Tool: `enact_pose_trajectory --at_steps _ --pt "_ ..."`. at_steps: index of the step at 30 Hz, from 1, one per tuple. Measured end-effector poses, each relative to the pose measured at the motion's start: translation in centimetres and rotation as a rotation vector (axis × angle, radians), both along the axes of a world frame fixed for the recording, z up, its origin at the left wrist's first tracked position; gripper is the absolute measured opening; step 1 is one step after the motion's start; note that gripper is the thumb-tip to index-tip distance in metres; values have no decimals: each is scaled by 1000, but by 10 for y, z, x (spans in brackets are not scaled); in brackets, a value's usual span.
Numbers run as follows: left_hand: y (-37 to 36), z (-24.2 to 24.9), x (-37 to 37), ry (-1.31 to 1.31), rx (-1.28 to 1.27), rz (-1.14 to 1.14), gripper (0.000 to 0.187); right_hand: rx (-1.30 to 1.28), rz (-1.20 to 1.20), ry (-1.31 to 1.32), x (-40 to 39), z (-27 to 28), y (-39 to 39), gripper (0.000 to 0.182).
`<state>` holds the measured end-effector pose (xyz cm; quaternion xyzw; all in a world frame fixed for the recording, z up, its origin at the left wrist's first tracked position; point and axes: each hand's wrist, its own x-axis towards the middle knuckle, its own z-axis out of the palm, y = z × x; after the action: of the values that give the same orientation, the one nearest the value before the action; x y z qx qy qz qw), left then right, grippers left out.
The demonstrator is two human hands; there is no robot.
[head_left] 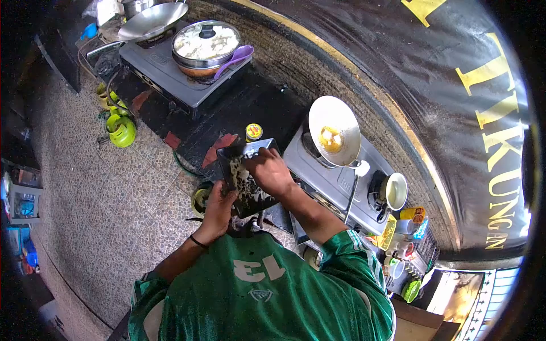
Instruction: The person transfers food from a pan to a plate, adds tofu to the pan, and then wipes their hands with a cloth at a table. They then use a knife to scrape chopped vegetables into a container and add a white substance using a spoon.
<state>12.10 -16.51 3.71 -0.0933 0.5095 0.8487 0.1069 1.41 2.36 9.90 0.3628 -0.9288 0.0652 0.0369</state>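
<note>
Before the bench point(273, 113): one black tray point(250, 208), long axis running away from the body. Left hand point(218, 211) clamped on its left edge. Right hand point(268, 172) over its far half, grip indiscernible.

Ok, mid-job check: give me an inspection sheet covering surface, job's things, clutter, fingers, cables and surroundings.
Surface: black countertop with reddish patches.
Job's things: black tray in hand, pale streaks inside.
Clutter: yellow-topped jar beyond the tray; cups and packets past the right stove.
Fingers: left fingers grip the tray's edge; right fingers bend over its inside, any hold unclear.
Cables: hose by the counter's edge; no electrical cable made out.
Surroundings: left stove bears wok and lidded pot; right stove, a pan of food.
</note>
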Motion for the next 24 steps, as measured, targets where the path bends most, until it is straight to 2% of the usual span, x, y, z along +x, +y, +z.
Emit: enact_pose_trajectory --at_steps 2,5,7,8,9,11,15,16,19,21,22,24 --pt "1 11 0 -108 168 46 26 -34 57 -7 9 -2 -1 26" --pt "-3 -7 -4 -87 221 68 20 -71 162 -109 13 5 5 29" --pt "-4 1 -5 -114 243 105 17 -115 164 -249 16 13 17 28" --pt "-4 4 -5 -137 268 132 14 -255 152 -279 10 2 26 25" --pt "-4 0 -4 -139 268 132 14 -254 151 -281 7 3 27 25" --pt "-6 -8 -5 -121 237 114 12 -291 -184 -220 -2 7 29 23" --pt "-2 18 -7 -156 111 13 11 -258 -294 -139 -22 5 14 19" --pt "3 18 -8 -130 127 25 10 -306 -218 -88 -28 -6 10 18" --pt "7 7 -7 -135 157 45 10 -150 -81 125 -22 -16 -2 15" --pt "4 -6 -6 -170 172 62 11 -56 35 155 -8 -12 -3 17" --pt "0 -13 -6 -119 162 53 11 -203 95 162 1 -13 -2 20" --pt "-4 -10 -6 -68 153 51 11 -189 145 125 15 -9 6 21"
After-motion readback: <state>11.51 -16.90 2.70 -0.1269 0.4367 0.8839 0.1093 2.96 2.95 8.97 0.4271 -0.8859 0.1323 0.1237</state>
